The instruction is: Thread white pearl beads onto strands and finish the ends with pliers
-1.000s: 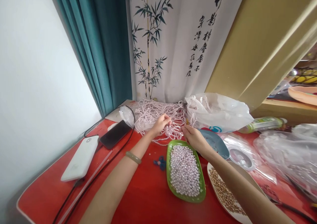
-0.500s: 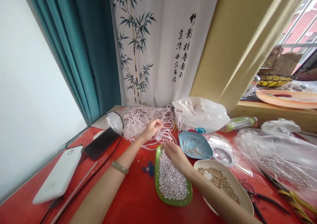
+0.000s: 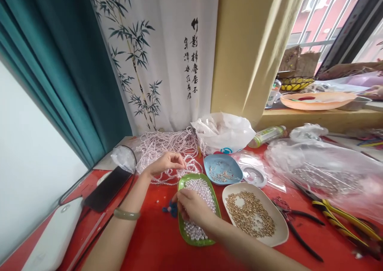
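My right hand (image 3: pixel 191 208) is fingers-down in the green tray (image 3: pixel 181 228) of loose pearl beads (image 3: pixel 200 191), grip hidden; they look tiny and slippery, so pinch singly. Just behind the tray my left hand (image 3: pixel 163 165) pinches the strung pearls (image 3: pixel 167 143), all on a red table (image 3: pixel 155 243) with curtains beyond.

A red table (image 3: pixel 155 243) stands pushed into a corner. To the left rises a plain white wall (image 3: pixel 26 151), edged by a teal curtain (image 3: pixel 60 63). Behind the table hangs a white cloth (image 3: pixel 167 43) painted with bamboo and black calligraphy, and beside it a mustard-yellow curtain (image 3: pixel 245 43). On the right, daylight comes in through a barred window (image 3: pixel 323 19) above a wooden sill (image 3: pixel 314 117).
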### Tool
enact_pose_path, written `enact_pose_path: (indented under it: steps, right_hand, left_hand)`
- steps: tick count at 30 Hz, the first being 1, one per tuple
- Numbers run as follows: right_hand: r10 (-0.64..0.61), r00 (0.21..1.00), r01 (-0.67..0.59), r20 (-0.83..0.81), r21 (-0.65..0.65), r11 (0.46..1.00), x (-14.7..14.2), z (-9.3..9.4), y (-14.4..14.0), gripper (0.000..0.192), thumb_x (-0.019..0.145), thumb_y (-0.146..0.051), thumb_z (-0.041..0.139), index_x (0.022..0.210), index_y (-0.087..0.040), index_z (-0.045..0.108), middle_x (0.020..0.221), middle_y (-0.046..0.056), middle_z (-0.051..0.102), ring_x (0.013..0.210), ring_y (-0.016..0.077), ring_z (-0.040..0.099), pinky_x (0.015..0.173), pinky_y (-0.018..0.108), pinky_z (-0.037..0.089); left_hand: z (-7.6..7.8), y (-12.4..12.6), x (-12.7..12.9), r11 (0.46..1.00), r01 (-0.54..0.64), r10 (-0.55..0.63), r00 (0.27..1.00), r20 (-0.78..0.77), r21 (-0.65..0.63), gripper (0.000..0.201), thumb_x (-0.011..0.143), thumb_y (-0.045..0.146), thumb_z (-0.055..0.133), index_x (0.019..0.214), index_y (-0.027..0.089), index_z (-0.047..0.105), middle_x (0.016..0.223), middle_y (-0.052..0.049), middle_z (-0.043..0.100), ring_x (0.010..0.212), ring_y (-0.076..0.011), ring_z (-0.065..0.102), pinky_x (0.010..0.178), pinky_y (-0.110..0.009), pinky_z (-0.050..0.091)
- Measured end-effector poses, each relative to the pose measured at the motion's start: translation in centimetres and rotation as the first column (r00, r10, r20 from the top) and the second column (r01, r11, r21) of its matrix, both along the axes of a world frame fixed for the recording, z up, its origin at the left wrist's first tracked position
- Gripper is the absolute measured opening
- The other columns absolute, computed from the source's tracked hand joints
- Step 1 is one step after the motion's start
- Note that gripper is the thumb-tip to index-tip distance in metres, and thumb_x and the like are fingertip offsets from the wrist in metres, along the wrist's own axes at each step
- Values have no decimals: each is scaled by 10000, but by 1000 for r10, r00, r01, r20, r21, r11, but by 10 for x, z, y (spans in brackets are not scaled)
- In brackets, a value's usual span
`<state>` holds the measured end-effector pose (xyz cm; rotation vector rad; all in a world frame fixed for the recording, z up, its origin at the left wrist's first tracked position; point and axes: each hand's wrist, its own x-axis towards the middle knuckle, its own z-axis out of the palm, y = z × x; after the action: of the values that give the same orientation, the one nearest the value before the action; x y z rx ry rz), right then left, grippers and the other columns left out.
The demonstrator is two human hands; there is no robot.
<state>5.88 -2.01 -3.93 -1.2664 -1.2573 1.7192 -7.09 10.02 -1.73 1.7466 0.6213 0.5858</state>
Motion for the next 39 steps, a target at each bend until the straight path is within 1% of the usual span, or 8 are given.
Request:
enact_pose_path:
  steps: [7,12,16,21,27,30,34,39]
  right_hand:
    - [-3,996,1,-86,-21,1000,-2,-9,2,217,815,-226,347,694,-138,503,514,-37,494,374,45,385,402,181,276]
    - [-72,952,17,-297,-185,983,-5,-9,-3,189,754,-311,457,721,-136,518,488,-53,457,388,55,392,412,194,275]
    - [-107,938,23,-330,-248,969,0,-4,-1,151,757,-254,438,745,-128,520,488,-44,459,381,57,380,406,196,247]
    - [-111,903,-20,-415,-300,954,11,11,8,125,779,-178,400,695,-128,477,449,-77,320,358,25,244,388,172,128]
    - [-147,732,-147,-665,-365,919,14,16,13,128,783,-164,407,657,-149,421,441,-97,181,375,36,89,368,157,53]
    - [-178,656,-139,-733,-349,927,9,13,10,118,762,-157,417,644,-156,412,433,-98,161,379,43,67,360,158,52]
    - [-191,659,-53,-727,-299,953,3,7,7,115,748,-167,419,634,-160,411,425,-95,171,378,46,68,360,169,48]
    - [-255,677,23,-690,-326,945,1,2,10,115,757,-167,406,642,-159,404,430,-95,178,375,43,91,372,179,54]
  left_hand:
    - [4,-6,7,982,186,-189,961,-202,-34,134,692,257,641,710,128,613,817,-68,662,792,-152,590,727,-285,445]
    - [9,-7,0,968,236,-248,947,-203,-83,109,692,227,637,673,127,596,804,-68,670,803,-157,599,780,-314,434]
    - [9,-5,-5,966,227,-245,957,-157,-123,102,685,209,641,651,125,595,796,-63,675,812,-161,599,815,-336,422]
    - [8,-3,-6,976,210,-216,966,-139,-60,97,649,219,676,636,133,635,755,-56,671,893,-184,571,860,-339,397]
    - [11,-3,-5,982,191,-189,974,-123,3,81,617,227,702,618,159,658,747,-40,671,988,-197,530,914,-351,358]
    - [14,-4,-7,980,201,-201,975,-97,-11,71,608,219,710,611,166,663,726,-37,667,979,-199,534,913,-356,359]
    - [14,-4,-9,978,208,-209,975,-75,-23,71,593,205,721,618,161,671,711,-35,657,931,-194,550,869,-346,395]
    - [8,-2,-8,985,175,-170,965,-198,6,93,624,229,701,673,155,671,726,-31,644,772,-148,572,734,-266,436]
